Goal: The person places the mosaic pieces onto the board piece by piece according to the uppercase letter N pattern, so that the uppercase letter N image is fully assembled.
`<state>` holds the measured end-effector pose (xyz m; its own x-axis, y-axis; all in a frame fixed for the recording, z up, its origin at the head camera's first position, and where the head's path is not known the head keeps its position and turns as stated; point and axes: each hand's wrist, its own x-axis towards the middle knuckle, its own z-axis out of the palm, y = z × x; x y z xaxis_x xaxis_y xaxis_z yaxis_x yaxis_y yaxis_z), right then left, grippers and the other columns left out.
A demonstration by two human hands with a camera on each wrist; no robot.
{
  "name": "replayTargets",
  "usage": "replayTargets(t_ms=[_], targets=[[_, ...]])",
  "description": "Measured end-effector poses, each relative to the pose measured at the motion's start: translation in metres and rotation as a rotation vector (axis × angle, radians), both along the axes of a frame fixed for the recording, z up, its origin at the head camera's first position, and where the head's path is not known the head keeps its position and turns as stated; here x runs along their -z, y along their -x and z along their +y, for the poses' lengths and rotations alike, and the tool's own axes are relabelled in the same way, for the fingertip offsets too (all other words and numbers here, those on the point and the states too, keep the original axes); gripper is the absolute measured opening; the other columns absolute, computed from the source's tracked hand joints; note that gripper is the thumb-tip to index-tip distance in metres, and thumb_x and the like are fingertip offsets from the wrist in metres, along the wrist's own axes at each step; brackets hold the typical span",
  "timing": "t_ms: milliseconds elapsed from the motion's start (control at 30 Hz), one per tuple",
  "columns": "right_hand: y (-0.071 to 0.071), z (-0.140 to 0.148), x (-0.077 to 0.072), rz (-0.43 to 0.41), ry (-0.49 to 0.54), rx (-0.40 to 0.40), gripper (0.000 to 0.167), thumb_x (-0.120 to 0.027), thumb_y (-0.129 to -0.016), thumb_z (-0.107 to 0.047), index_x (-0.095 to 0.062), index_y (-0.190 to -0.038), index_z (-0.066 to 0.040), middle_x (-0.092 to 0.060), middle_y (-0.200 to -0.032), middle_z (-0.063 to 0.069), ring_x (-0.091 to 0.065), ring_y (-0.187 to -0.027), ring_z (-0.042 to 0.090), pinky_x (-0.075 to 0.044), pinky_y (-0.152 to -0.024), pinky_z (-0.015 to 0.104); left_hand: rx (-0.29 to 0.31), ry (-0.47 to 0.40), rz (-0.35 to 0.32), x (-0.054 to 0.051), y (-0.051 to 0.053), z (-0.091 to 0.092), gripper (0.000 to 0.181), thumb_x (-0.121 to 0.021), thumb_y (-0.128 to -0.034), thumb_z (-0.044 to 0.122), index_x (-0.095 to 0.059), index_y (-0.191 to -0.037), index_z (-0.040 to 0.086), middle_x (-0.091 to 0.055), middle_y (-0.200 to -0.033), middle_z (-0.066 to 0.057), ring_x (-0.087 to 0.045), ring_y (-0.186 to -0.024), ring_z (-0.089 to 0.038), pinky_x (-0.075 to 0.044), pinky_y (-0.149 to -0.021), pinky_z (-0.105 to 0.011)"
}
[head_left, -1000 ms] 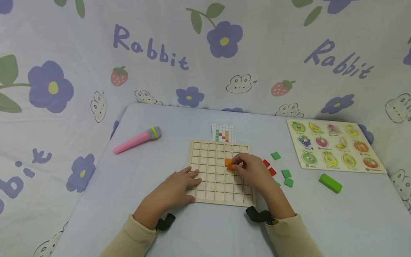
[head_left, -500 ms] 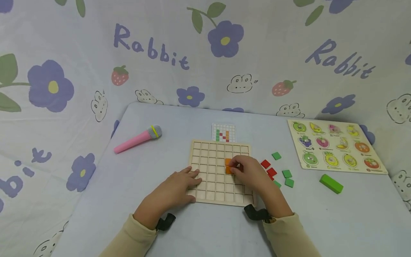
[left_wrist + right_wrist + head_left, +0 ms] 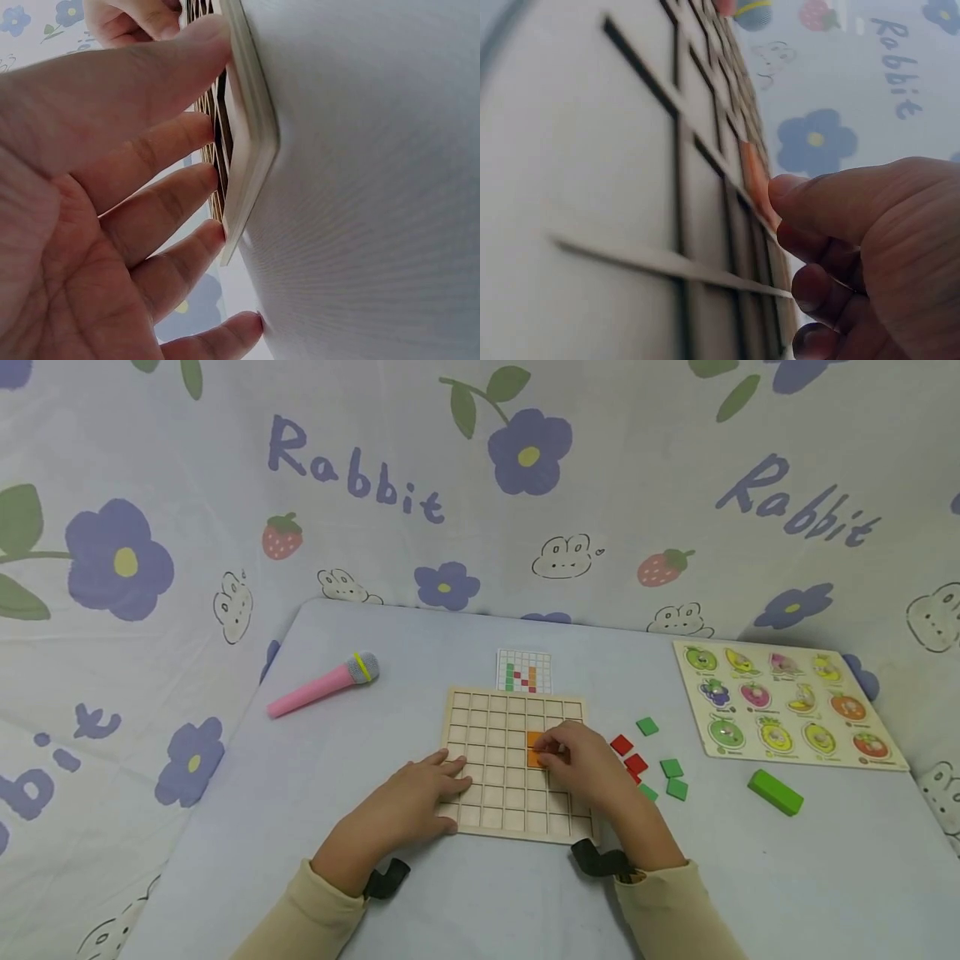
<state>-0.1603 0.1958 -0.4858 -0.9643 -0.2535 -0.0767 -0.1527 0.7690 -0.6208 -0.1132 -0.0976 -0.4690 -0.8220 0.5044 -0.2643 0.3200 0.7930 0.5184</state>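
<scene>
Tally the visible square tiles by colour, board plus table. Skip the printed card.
Orange tiles: 2
Red tiles: 3
Green tiles: 4
Total: 9 visible; the right hand could hide more.

A pink microphone (image 3: 324,687) is lying on the left side of the table (image 3: 300,777). On the right, a green block (image 3: 776,792) is sitting near a fruit puzzle (image 3: 780,715) showing 12 pictures. Behind them, a flowered cloth (image 3: 480,497) is hanging.
</scene>
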Motion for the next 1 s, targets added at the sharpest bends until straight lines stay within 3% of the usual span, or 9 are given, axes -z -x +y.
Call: replayTargets(t_ms=[167,300,500,700,1000], targets=[[-0.007,0.026,-0.019,0.049,-0.015,0.056,0.016,-0.07,-0.106,-0.012,-0.077,-0.121,-0.01,-0.069,-0.106,0.004,-0.055,-0.089,0.022,-0.047,-0.072,0.034,0.002,-0.001,0.004,-0.003,-0.001,0.001,0.065,-0.088,-0.0925,0.016,-0.065,-0.153,0.012,-0.046,-0.173,-0.003,-0.028,-0.168,-0.03,-0.027,-0.134,-0.064],[-0.02,0.054,-0.028,0.007,-0.073,0.079,0.018,-0.07,-0.105,-0.012,-0.077,-0.122,-0.009,-0.07,-0.11,0.007,-0.057,-0.094,0.024,-0.052,-0.077,0.037,0.001,-0.004,-0.001,-0.005,-0.001,0.001,0.065,-0.088,-0.0926,0.016,-0.065,-0.153,0.011,-0.046,-0.172,-0.004,-0.028,-0.168,-0.03,-0.027,-0.133,-0.065],[-0.042,0.078,-0.02,-0.117,-0.166,0.05,0.017,-0.081,-0.099,-0.014,-0.081,-0.116,-0.01,-0.071,-0.107,0.004,-0.062,-0.098,0.023,-0.059,-0.091,0.046,0.002,-0.006,0.001,-0.005,-0.002,0.002,0.065,-0.088,-0.0924,0.015,-0.065,-0.152,0.011,-0.046,-0.172,-0.005,-0.029,-0.167,-0.031,-0.027,-0.133,-0.066],[-0.053,0.079,-0.016,-0.096,-0.184,0.021,0.019,-0.086,-0.093,-0.013,-0.083,-0.112,-0.008,-0.071,-0.104,0.003,-0.061,-0.095,0.02,-0.058,-0.088,0.045,-0.007,-0.018,-0.015,-0.006,-0.002,0.002,0.065,-0.089,-0.0918,0.014,-0.065,-0.153,0.011,-0.046,-0.172,-0.004,-0.029,-0.168,-0.03,-0.026,-0.134,-0.065],[-0.053,0.075,-0.014,-0.068,-0.142,0.053,0.015,-0.086,-0.092,-0.01,-0.076,-0.103,-0.013,-0.069,-0.104,0.002,-0.06,-0.097,0.022,-0.056,-0.089,0.044,-0.01,-0.014,0.0,-0.005,-0.002,0.002,0.065,-0.089,-0.092,0.015,-0.065,-0.152,0.011,-0.047,-0.172,-0.004,-0.03,-0.167,-0.03,-0.027,-0.133,-0.065]])
